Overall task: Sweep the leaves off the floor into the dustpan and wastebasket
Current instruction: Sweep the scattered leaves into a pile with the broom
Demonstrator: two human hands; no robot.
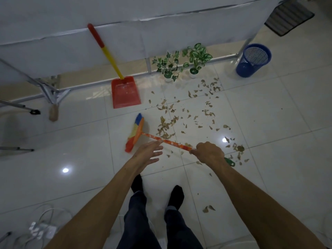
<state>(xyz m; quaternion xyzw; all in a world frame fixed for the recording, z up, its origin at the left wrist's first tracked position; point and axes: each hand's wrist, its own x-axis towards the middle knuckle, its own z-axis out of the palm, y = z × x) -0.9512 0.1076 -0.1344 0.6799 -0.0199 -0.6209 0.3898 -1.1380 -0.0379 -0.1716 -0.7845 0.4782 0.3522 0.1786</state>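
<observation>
A small broom (pixel 136 133) with an orange patterned handle and multicoloured bristles lies low over the tiled floor, head to the left. My right hand (pixel 209 152) is closed around the handle near its green end. My left hand (pixel 149 152) is at the handle's middle with fingers spread, not gripping it. Several dry brown leaves (pixel 186 115) are scattered on the tiles to the right of the broom head and beyond. A red dustpan (pixel 125 92) with a red and yellow handle stands against the white partition. The blue mesh wastebasket (pixel 253 60) stands at the far right.
Two small potted green plants (pixel 181 63) stand by the partition's metal frame. Tripod legs (pixel 27 110) and a brush reach in from the left. White cables and a power strip (pixel 41 229) lie at lower left. A dark mat (pixel 289 18) lies top right. My feet stand below the hands.
</observation>
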